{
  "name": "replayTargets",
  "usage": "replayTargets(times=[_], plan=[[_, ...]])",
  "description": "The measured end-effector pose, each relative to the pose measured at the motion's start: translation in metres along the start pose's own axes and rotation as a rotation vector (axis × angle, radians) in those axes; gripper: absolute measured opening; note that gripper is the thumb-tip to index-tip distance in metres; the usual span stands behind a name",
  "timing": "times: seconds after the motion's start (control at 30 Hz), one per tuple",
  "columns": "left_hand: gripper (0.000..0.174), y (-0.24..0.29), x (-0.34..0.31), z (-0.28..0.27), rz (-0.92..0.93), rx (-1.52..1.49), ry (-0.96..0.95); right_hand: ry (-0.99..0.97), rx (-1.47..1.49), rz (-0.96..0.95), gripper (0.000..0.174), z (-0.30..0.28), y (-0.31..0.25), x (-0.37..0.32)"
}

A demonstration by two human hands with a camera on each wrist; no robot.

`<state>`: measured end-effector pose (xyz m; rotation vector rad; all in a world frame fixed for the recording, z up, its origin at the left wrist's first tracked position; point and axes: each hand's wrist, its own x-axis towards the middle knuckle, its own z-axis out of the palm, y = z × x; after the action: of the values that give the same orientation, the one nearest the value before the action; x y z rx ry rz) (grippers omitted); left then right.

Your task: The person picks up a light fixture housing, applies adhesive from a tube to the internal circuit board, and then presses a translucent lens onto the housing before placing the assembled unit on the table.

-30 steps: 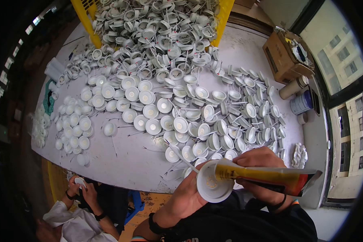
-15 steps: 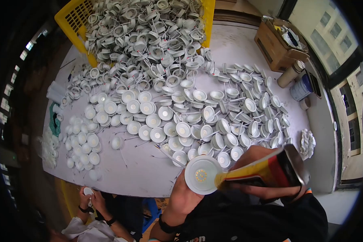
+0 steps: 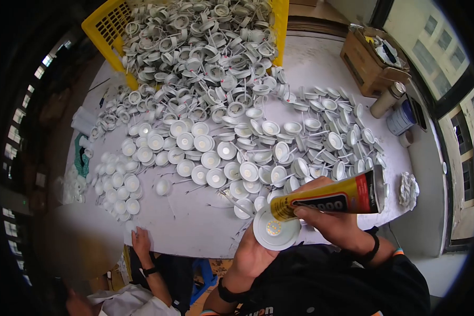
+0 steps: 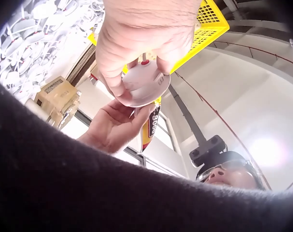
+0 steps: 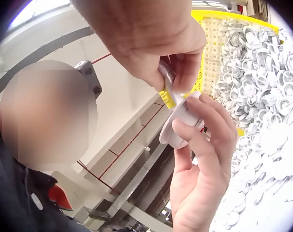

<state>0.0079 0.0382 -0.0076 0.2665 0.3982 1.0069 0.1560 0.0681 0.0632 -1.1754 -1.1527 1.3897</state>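
Observation:
My left hand [image 3: 252, 257] grips a white round downlight [image 3: 279, 242] by its body, its face with yellow LED dots turned up. In the left wrist view, fingers and thumb curl round the back of the downlight [image 4: 146, 89]. The right hand [image 3: 332, 225] holds a yellow, black and red glue tube [image 3: 334, 201], slanted with its crimped end up and to the right. Its nozzle end overlaps the downlight's upper rim. In the right wrist view, the right hand [image 5: 156, 43] pinches the tube close above the downlight [image 5: 185, 123]; most of the tube is hidden there.
Many white downlights [image 3: 247, 171] with wires cover the table [image 3: 195, 231]. A yellow crate [image 3: 102, 39] spills white housings at the back. White covers [image 3: 118, 192] lie left. A cardboard box [image 3: 374, 66], thermos [image 3: 387, 100] and tub [image 3: 400, 120] stand right. Another person's hand [image 3: 140, 243] is lower left.
The tube has swung, its crimped end now raised and its printed side showing, while its nozzle stays at the downlight's rim. The other person's hand has reached to the table edge.

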Motion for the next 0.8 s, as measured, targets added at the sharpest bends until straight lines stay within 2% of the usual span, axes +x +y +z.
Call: replayTargets(times=[0.07,0.13,0.2,0.27,0.33,0.37,0.4,0.43,0.47,0.53,0.57,0.63,0.67,0.73,0.77,0.8], plan=[[0.056,0.000,-0.002,-0.005,0.026,0.026,0.051,-0.041,-0.037,0.018,0.021,-0.003,-0.001,-0.001],[0.057,0.005,-0.006,-0.019,0.085,0.054,0.126,-0.014,-0.066,-0.179,0.024,-0.008,0.006,-0.001],[0.057,0.014,-0.013,-0.047,0.143,-0.077,0.134,0.099,0.053,-0.064,0.023,-0.008,0.008,-0.006],[0.055,0.019,-0.020,-0.097,0.210,0.013,0.259,0.089,0.026,-0.022,0.024,-0.012,0.013,-0.005],[0.051,0.020,-0.028,-0.157,0.219,0.260,0.608,0.130,0.045,0.003,0.025,-0.004,0.012,-0.004],[0.051,0.022,-0.031,-0.181,0.234,0.259,0.616,0.121,0.043,0.005,0.025,-0.004,0.016,-0.004],[0.049,0.025,-0.035,-0.202,0.217,0.367,0.775,0.114,0.038,0.005,0.025,-0.003,0.019,-0.004],[0.047,0.028,-0.038,-0.220,0.197,0.472,0.933,0.147,-0.024,-0.029,0.035,0.001,0.025,-0.003],[0.047,0.031,-0.041,-0.236,0.209,0.467,0.938,0.134,-0.024,-0.033,0.035,0.004,0.025,-0.002],[0.050,0.040,-0.046,-0.254,0.044,0.657,1.077,0.149,-0.040,-0.018,0.036,0.006,0.027,0.000],[0.050,0.047,-0.048,-0.257,0.050,0.653,1.081,0.151,-0.048,-0.009,0.035,0.006,0.029,0.001],[0.055,0.066,-0.052,-0.251,-0.335,0.978,1.135,0.166,-0.021,0.003,0.031,0.010,0.027,0.004],[0.055,0.074,-0.055,-0.253,-0.333,0.972,1.137,0.188,0.007,0.016,0.028,0.011,0.026,0.005],[0.057,0.092,-0.058,-0.259,-0.320,1.784,1.373,0.198,0.005,-0.017,0.028,0.014,0.029,0.009],[0.057,0.101,-0.053,-0.260,-0.315,1.779,1.381,0.220,0.015,-0.027,0.028,0.016,0.029,0.011],[0.054,0.113,-0.044,-0.261,-0.152,1.448,1.338,0.241,0.023,-0.035,0.028,0.018,0.030,0.013]])
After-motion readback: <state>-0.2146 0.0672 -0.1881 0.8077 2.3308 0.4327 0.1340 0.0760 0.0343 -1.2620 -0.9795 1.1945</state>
